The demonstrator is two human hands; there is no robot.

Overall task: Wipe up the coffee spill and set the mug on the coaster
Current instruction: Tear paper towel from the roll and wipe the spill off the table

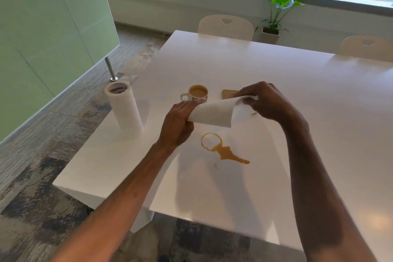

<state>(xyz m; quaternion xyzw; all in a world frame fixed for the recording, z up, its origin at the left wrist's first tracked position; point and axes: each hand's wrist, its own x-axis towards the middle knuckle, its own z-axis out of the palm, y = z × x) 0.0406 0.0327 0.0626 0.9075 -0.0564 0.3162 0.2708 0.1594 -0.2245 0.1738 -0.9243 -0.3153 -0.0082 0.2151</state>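
Note:
A brown coffee spill [225,151] with a ring-shaped mark lies on the white table [297,95]. Above it I hold a white paper towel sheet [214,112] stretched between both hands, off the table. My left hand [178,121] grips its left edge and my right hand [268,102] pinches its right end. Behind the sheet stands a white mug [196,93] full of coffee, its handle to the left. To the mug's right lies a brown coaster [228,92], partly hidden by my right hand.
An upright paper towel roll [125,110] stands near the table's left edge. Two white chairs [226,26] sit at the far side, with a potted plant [276,13] behind them. A green glass partition [42,38] runs along the left.

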